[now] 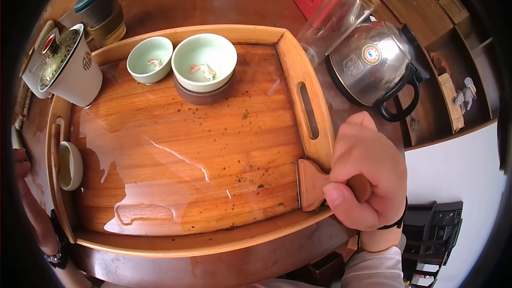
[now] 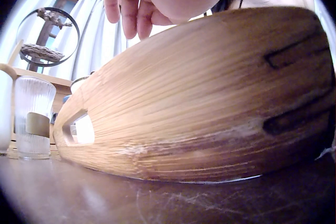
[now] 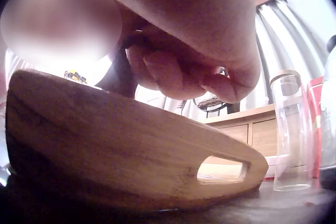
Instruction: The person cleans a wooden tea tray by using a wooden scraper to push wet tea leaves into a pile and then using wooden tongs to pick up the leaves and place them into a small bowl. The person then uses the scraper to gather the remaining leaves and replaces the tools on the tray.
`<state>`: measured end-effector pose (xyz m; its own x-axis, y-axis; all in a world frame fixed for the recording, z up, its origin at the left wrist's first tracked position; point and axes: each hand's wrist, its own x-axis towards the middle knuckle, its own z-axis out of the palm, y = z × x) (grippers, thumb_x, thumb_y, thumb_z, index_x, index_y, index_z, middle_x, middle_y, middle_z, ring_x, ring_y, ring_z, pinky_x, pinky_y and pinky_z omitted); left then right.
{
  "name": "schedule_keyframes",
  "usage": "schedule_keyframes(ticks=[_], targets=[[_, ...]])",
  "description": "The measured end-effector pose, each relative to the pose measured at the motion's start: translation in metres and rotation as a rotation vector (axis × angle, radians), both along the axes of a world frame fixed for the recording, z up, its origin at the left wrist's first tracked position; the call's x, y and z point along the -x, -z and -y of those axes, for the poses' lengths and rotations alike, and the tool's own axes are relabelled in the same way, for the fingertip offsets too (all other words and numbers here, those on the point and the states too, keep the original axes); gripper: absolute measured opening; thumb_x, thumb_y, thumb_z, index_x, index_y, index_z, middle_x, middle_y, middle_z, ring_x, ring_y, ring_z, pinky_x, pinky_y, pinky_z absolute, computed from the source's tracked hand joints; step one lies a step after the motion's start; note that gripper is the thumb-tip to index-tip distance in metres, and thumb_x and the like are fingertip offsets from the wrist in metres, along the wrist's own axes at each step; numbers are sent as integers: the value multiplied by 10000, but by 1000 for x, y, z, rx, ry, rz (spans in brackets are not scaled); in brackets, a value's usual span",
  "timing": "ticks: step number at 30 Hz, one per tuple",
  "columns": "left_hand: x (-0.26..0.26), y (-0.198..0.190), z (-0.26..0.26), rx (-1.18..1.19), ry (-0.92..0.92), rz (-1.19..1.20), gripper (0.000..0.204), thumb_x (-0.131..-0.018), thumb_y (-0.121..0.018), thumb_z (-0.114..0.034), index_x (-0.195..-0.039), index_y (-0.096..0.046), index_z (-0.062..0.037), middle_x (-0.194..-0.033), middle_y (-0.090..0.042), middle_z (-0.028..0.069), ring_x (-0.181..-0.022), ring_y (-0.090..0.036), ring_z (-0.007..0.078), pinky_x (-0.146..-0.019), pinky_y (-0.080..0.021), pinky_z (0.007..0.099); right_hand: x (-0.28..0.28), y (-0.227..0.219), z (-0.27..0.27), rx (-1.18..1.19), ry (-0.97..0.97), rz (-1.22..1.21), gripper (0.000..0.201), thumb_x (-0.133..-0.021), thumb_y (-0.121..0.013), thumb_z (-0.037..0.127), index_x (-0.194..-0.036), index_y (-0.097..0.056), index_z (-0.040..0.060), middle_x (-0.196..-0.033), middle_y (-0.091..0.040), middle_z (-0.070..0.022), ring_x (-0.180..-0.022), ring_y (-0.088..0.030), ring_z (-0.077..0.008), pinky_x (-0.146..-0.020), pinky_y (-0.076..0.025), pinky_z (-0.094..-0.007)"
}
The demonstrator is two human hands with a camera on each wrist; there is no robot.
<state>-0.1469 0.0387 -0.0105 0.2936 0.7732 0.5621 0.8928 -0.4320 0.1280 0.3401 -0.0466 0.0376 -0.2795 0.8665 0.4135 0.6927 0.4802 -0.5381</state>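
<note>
At the near right corner of the wooden tea tray [image 1: 176, 249], my right hand [image 1: 368, 170] grips the handle of a flat, flared wooden tea brush [image 1: 311, 184]. The brush's straight dark edge lies toward the tray floor, among dark tea bits and water. In the right wrist view, the curled fingers [image 3: 173, 77] stand over the tray's end wall. My left hand [image 1: 22, 164] is at the far left of the head view, mostly cut off. The left wrist view shows its fingers [image 2: 128, 11] hanging loosely above the tray wall, holding nothing.
On the tray stand a small pale green cup [image 1: 150, 60], a larger green bowl [image 1: 205, 64] on a dark base, and a tipped cup [image 1: 71, 165]. A lidded white gaiwan [image 1: 80, 69] is at left. A steel kettle [image 1: 368, 64] and glass cylinder [image 1: 336, 18] stand beyond the right edge.
</note>
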Motion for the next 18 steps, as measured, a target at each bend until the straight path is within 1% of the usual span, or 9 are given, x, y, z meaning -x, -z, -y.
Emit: schedule_keyframes(ticks=[3, 6, 8, 9, 11, 13, 14, 16, 18], targets=[[6, 0, 0, 9, 4, -5, 370, -1015, -381, -238, -1227, -466, 54, -1304, -455, 185, -1195, -440, 279, -1038, -341, 408, -1, 0, -2, -28, -5, 20, 255, -761, -678, 244, -631, -516, 97, -568, -456, 5, -544, -421, -175, -630, -301, -319], [15, -4, 1, 39, 22, -12, 388, -1019, -381, -254, -1239, -458, 56, -1307, -448, 188, -1188, -439, 281, -1036, -338, 412, 0, 2, -5, -73, -48, -65, 280, -790, -651, 275, -618, -523, 94, -608, -539, -15, -564, -425, -175, -636, -327, -325], [2, -16, 4, 39, 160, -118, 400, -1021, -381, -265, -1246, -452, 58, -1309, -444, 190, -1183, -439, 282, -1035, -336, 415, 0, 1, -4, -10, -45, -97, 296, -819, -625, 282, -615, -539, 84, -646, -603, -35, -563, -428, -173, -611, -341, -316], [-36, -28, 9, -64, 324, -327, 401, -1008, -412, -351, -1086, -577, 5, -1115, -566, 186, -976, -550, 337, -927, -435, 486, -1, 1, -3, 11, -44, -109, 304, -828, -616, 284, -615, -544, 81, -659, -624, -42, -563, -429, -173, -602, -346, -314], [-52, -37, 8, -7, 584, -396, 543, -935, -446, -550, -1056, -586, -39, -963, -523, 140, -866, -515, 333, -877, -395, 602, -1, 4, -1, 46, -46, -153, 295, -845, -605, 259, -624, -563, 69, -678, -654, -56, -544, -429, -165, -560, -340, -302], [-69, -44, 17, 11, 619, -470, 566, -902, -464, -591, -1048, -588, -58, -919, -506, 110, -840, -502, 307, -851, -394, 606, 0, 4, 2, 83, -23, -183, 292, -856, -597, 243, -629, -574, 60, -663, -655, -48, -512, -422, -152, -532, -329, -292], [-75, -44, 21, -54, 636, -503, 578, -868, -483, -606, -982, -598, -50, -893, -499, 106, -819, -487, 310, -830, -383, 584, 0, 4, 3, 96, -10, -192, 292, -858, -595, 239, -630, -576, 58, -652, -651, -41, -499, -419, -147, -524, -324, -289], [-77, -42, 21, -120, 656, -541, 593, -835, -503, -621, -916, -609, -43, -866, -493, 102, -798, -472, 313, -808, -372, 562, 1, 4, 3, 105, 1, -200, 284, -860, -592, 226, -632, -577, 58, -641, -645, -31, -467, -411, -134, -516, -314, -287], [-76, -41, 18, -66, 699, -507, 607, -795, -520, -635, -854, -612, -39, -827, -482, 90, -767, -459, 300, -775, -363, 550, 1, 4, 3, 99, 0, -201, 276, -859, -592, 218, -634, -576, 60, -640, -643, -27, -447, -405, -126, -515, -309, -287]])
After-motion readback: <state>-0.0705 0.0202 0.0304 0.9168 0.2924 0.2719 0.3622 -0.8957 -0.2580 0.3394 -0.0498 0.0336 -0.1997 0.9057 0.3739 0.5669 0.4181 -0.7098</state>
